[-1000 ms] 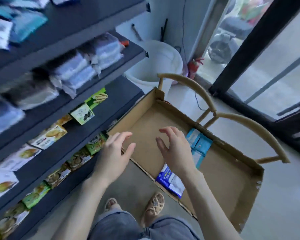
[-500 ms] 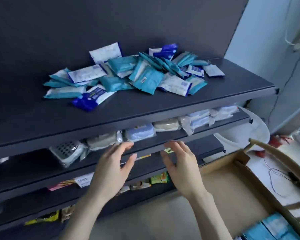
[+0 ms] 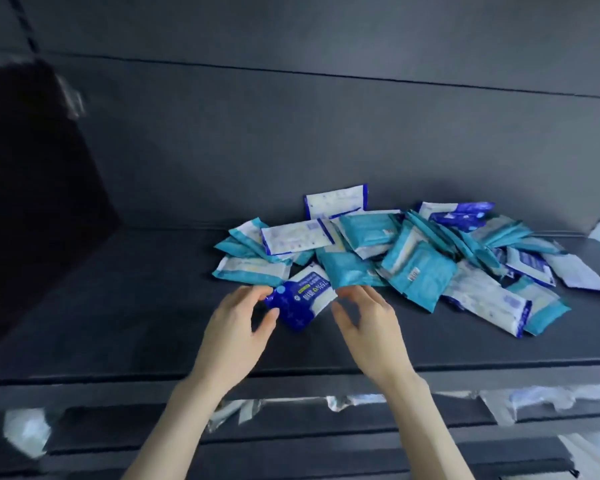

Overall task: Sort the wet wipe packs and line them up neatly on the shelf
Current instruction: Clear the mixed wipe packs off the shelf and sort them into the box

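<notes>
Nearest the camera, blurred wrapped goods [image 3: 354,400] lie on a lower tier; type and number cannot be read.

Above them, both hands work over the front of the shelf [image 3: 118,323].

1. The left hand [image 3: 236,327] pinches the dark end of the blue-and-white pack [image 3: 302,299] between thumb and curled fingers. This pack lies at the near-left edge of the pile [image 3: 368,233], its far end touching the neighbouring packs.
2. The right hand [image 3: 371,327] holds nothing. Its fingers are spread and loosely bent just beside the pack's white end, fingertips near a teal pack [image 3: 350,271].

Recommended procedure: support the white end with the right hand before lifting, since the soft pack will likely sag from a 1-point grip. Draw it toward the front edge so that the overlapping packs stay put. Set it on the bare left part of the shelf, long side parallel to the front edge, as the start of 1 row per kind.

Count: 2 hands and 2 kinds of pack. There are at least 7 blue-and-white and at least 9 teal; overlap hides any others, so exact totals cannot be given. All packs are unsorted.

Behind the pile stands 1 dark back panel [image 3: 291,133].
</notes>
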`<state>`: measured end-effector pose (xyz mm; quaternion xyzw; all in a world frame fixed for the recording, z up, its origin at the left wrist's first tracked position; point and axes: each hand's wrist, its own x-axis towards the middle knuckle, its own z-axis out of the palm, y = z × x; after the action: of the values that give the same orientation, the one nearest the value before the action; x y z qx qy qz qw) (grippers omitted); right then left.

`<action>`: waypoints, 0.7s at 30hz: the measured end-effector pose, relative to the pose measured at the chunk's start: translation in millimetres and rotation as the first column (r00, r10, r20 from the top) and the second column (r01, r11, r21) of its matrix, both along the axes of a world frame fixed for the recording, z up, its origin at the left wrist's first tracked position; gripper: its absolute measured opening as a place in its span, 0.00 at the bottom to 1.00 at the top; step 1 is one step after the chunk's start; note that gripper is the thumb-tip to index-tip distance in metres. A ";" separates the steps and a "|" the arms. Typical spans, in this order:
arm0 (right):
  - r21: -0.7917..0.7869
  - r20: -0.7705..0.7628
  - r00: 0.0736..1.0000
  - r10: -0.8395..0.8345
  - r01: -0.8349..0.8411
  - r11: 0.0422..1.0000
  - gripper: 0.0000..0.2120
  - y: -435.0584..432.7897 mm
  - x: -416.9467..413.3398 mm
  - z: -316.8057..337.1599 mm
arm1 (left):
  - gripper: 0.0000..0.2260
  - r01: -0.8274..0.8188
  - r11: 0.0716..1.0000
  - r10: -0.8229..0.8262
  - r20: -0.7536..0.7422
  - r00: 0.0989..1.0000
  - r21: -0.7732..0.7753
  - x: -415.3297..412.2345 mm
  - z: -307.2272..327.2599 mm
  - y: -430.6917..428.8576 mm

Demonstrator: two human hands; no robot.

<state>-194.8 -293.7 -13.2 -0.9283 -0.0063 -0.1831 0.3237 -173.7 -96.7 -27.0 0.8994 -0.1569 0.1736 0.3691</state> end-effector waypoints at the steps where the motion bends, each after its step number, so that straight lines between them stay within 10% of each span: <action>1: -0.013 -0.029 1.000 0.011 -0.011 1.000 0.13 1.1 14.7 -0.6 | 0.13 -0.025 0.999 0.025 -0.010 1.000 0.021 12.0 -1.6 0.6; 21: -0.362 -0.316 0.939 0.136 -0.251 0.897 0.29 17.7 200.5 1.1 | 0.29 -0.261 0.926 0.347 -0.345 0.872 0.271 184.4 -0.2 9.3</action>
<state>5.7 -276.0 -12.2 -0.9856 -0.0903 -0.0102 0.1428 10.7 -87.4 -27.2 0.9638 0.0453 0.0309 0.2608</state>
